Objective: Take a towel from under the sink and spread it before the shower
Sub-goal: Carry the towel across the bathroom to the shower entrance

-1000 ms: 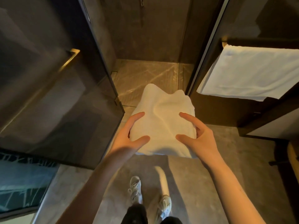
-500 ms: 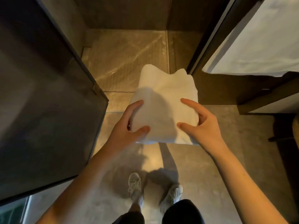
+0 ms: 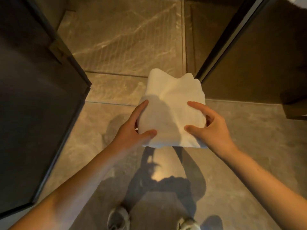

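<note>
A folded white towel (image 3: pixel 172 103) is held in the air in front of me, above the floor at the shower threshold. My left hand (image 3: pixel 132 130) grips its left near corner, thumb on top. My right hand (image 3: pixel 211 127) grips the right near corner the same way. The far edge of the towel sags loose and rumpled. The marble shower floor (image 3: pixel 126 39) lies beyond it, past a raised sill (image 3: pixel 114 87).
An open dark glass shower door (image 3: pixel 38 113) stands at the left. A dark panel and frame (image 3: pixel 245 55) stand at the right. Grey floor (image 3: pixel 249 146) stretches below the towel. My two shoes (image 3: pixel 118 218) show at the bottom edge.
My view has tipped further down and closer to the floor. The hanging white towel at the upper right has slid almost out of sight. Both hands keep the same hold on the folded towel.
</note>
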`<action>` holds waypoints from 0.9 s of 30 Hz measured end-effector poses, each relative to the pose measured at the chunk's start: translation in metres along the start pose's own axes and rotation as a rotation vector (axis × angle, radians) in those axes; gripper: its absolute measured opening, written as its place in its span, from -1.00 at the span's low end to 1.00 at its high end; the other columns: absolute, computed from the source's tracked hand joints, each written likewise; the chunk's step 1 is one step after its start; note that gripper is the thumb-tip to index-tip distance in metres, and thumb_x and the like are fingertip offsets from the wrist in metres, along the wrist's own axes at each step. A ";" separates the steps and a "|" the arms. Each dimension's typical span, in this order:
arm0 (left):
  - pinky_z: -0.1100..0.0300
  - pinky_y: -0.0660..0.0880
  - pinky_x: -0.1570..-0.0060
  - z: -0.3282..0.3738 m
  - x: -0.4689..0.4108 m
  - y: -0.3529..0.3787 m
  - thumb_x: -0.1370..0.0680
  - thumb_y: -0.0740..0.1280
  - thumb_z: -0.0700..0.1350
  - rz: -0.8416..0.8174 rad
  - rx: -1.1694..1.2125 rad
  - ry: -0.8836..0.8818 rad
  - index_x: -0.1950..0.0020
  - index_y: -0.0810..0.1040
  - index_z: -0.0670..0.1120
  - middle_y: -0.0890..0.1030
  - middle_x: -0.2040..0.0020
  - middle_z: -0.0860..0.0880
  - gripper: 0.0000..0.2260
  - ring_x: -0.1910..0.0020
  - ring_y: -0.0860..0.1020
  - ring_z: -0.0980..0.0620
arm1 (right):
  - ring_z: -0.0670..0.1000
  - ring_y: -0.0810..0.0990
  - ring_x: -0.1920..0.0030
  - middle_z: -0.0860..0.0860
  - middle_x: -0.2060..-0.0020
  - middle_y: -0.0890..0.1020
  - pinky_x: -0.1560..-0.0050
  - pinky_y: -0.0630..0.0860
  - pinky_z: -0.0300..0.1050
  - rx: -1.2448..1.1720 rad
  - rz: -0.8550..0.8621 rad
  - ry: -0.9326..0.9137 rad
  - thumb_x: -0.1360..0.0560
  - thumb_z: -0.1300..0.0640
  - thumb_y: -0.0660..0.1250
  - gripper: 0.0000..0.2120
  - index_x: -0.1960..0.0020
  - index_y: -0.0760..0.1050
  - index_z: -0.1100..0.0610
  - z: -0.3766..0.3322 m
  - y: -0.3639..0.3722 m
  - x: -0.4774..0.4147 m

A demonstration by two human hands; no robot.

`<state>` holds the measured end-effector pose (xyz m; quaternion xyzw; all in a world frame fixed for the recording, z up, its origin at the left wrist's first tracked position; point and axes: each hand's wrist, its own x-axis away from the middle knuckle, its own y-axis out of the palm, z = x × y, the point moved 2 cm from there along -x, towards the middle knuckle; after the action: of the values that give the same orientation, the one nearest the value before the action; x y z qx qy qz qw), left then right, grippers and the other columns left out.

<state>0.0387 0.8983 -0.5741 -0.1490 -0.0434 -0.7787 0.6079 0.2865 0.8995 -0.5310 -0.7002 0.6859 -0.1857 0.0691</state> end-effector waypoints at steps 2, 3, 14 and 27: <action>0.41 0.53 0.16 -0.056 -0.021 0.006 -0.42 0.53 -0.06 0.012 -0.017 0.008 -0.38 0.21 0.49 0.37 -0.22 0.51 -0.24 -0.11 0.48 0.43 | -0.35 0.52 -0.14 -0.29 -0.19 0.53 0.06 0.52 -0.46 -0.005 -0.003 -0.001 -0.35 0.33 0.52 -0.41 -0.29 0.53 -0.11 0.054 0.021 -0.015; 0.42 0.53 0.16 -0.083 -0.031 0.009 -0.42 0.53 -0.06 0.028 -0.027 0.017 -0.39 0.21 0.48 0.38 -0.20 0.52 -0.25 -0.11 0.48 0.42 | -0.36 0.51 -0.15 -0.29 -0.20 0.53 0.04 0.51 -0.47 -0.004 -0.005 -0.007 -0.36 0.33 0.52 -0.41 -0.30 0.53 -0.09 0.081 0.033 -0.022; -0.03 0.52 -0.17 -0.292 -0.119 0.031 -0.44 0.50 -0.12 0.054 -0.099 -0.026 -0.38 0.16 0.46 0.41 -0.34 0.06 -0.23 -0.25 0.46 -0.01 | -0.40 0.54 -0.02 -0.09 -0.19 0.55 0.07 0.50 -0.51 0.018 -0.017 -0.022 -0.33 0.43 0.51 -0.38 -0.30 0.52 0.01 0.292 0.122 -0.092; 0.36 0.44 0.08 -0.342 -0.146 0.043 -0.42 0.48 0.12 -0.203 -0.333 -0.238 -0.51 -0.01 0.38 0.41 -0.34 0.15 -0.16 -0.12 0.47 0.15 | -0.08 0.44 -0.20 0.05 -0.33 0.49 -0.08 0.40 -0.38 0.079 -0.158 0.234 -0.36 0.34 0.53 -0.36 -0.40 0.46 0.12 0.360 0.120 -0.093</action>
<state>0.0503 0.9388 -0.9459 -0.3328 -0.0004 -0.8092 0.4842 0.3027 0.9280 -0.9199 -0.7222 0.6243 -0.2978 0.0013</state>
